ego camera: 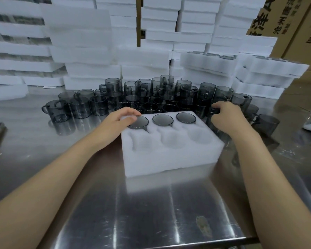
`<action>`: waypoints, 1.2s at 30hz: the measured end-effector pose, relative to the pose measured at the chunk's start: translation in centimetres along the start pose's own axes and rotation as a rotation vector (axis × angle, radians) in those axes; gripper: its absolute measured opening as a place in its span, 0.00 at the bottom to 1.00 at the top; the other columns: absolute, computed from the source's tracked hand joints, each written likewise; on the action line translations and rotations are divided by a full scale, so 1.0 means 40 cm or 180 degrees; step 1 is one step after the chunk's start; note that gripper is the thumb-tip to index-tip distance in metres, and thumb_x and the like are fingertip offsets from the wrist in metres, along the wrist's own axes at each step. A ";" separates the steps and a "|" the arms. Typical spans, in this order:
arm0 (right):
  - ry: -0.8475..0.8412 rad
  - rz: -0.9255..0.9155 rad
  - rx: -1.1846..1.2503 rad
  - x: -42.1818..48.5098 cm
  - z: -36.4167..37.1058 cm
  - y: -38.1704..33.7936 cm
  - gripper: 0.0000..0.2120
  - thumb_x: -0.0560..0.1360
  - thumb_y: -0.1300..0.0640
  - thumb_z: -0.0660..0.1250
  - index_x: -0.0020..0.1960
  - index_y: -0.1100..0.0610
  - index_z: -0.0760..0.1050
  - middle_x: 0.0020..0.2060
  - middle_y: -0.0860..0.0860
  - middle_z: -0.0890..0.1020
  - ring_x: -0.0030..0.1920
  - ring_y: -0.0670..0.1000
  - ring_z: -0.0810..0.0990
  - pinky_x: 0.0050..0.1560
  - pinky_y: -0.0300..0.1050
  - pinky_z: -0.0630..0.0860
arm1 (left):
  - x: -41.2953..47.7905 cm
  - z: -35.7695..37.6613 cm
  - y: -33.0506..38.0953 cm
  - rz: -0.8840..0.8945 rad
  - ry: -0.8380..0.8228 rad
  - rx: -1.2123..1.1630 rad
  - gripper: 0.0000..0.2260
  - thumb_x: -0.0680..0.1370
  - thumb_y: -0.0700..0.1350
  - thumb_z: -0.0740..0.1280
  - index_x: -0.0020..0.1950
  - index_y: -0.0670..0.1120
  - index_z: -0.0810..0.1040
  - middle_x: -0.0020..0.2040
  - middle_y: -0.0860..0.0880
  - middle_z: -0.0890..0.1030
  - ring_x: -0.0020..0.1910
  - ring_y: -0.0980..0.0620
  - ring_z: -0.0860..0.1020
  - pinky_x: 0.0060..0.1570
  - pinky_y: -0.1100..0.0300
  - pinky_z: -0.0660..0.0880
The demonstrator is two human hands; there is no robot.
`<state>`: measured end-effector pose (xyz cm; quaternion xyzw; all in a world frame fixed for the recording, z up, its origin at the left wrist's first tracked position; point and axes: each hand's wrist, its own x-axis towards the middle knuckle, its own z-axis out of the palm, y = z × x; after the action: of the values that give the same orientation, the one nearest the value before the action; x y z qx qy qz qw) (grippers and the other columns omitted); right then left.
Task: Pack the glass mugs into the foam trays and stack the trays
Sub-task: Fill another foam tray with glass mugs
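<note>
Left hand (123, 119) rests on foam tray (169, 159); right hand (223, 118) grips mug (211, 111)

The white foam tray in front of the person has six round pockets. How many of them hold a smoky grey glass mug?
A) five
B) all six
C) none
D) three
D: in the white foam tray, only the far row is filled, with three smoky grey glass mugs; the three near pockets are bare foam.

Half-filled foam tray (169, 155); smoky mugs (151, 94) behind
</note>
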<state>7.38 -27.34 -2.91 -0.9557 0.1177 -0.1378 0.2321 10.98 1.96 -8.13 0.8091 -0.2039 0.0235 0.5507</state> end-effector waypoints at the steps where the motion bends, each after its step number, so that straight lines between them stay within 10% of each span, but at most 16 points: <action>1: -0.0016 0.0007 -0.0001 -0.001 -0.001 0.001 0.24 0.74 0.68 0.58 0.70 0.59 0.71 0.65 0.60 0.74 0.64 0.59 0.72 0.58 0.44 0.69 | 0.000 0.000 0.000 0.0002 0.0002 -0.0001 0.07 0.81 0.46 0.63 0.53 0.56 0.79 0.52 0.59 0.82 0.52 0.63 0.78 0.53 0.66 0.69; 6: -0.0099 0.0204 -0.0316 0.012 -0.001 0.015 0.22 0.74 0.62 0.64 0.67 0.52 0.74 0.62 0.54 0.78 0.66 0.59 0.70 0.69 0.56 0.61 | -0.001 0.001 0.004 0.0005 0.0016 0.0027 0.07 0.81 0.46 0.63 0.52 0.57 0.79 0.51 0.61 0.81 0.49 0.68 0.77 0.45 0.79 0.68; 10: -0.0443 0.0242 -0.0283 0.022 0.012 0.030 0.26 0.73 0.60 0.67 0.71 0.55 0.69 0.66 0.57 0.75 0.64 0.58 0.73 0.54 0.43 0.68 | 0.000 0.002 0.002 -0.0025 0.0025 -0.0014 0.07 0.81 0.45 0.63 0.53 0.55 0.79 0.52 0.58 0.82 0.51 0.64 0.78 0.52 0.68 0.69; 17: 0.1121 -0.0062 0.1423 0.018 -0.001 0.003 0.15 0.71 0.45 0.71 0.50 0.55 0.78 0.45 0.51 0.82 0.47 0.51 0.79 0.47 0.43 0.74 | -0.002 0.002 0.004 -0.0016 0.0005 -0.0042 0.07 0.81 0.45 0.63 0.54 0.53 0.79 0.53 0.56 0.82 0.54 0.60 0.78 0.58 0.63 0.69; 24: -0.0150 -0.0408 0.3484 -0.042 0.003 -0.093 0.18 0.75 0.42 0.67 0.52 0.57 0.76 0.43 0.51 0.84 0.41 0.50 0.85 0.33 0.40 0.77 | 0.000 0.001 0.002 0.0001 -0.0017 -0.0002 0.07 0.81 0.46 0.63 0.53 0.55 0.79 0.52 0.59 0.81 0.52 0.64 0.77 0.55 0.66 0.68; 33: 0.0474 -0.1523 0.1789 -0.186 0.101 -0.215 0.23 0.66 0.32 0.63 0.40 0.52 0.72 0.32 0.47 0.73 0.33 0.44 0.70 0.34 0.43 0.68 | -0.003 0.001 0.005 0.0220 -0.0163 -0.0236 0.10 0.78 0.47 0.64 0.56 0.47 0.78 0.52 0.51 0.82 0.53 0.54 0.80 0.56 0.60 0.73; 36: 0.0516 -0.1639 0.0993 -0.222 0.130 -0.239 0.24 0.66 0.28 0.60 0.46 0.47 0.69 0.42 0.43 0.71 0.40 0.43 0.72 0.36 0.43 0.68 | 0.000 0.001 0.001 0.0277 -0.0173 -0.0383 0.07 0.76 0.46 0.66 0.53 0.49 0.78 0.52 0.49 0.82 0.55 0.53 0.79 0.59 0.58 0.75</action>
<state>2.30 -14.36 -4.67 -0.8928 -0.1326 -0.2843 0.3232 10.96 1.93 -8.11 0.7653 -0.2548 0.0131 0.5910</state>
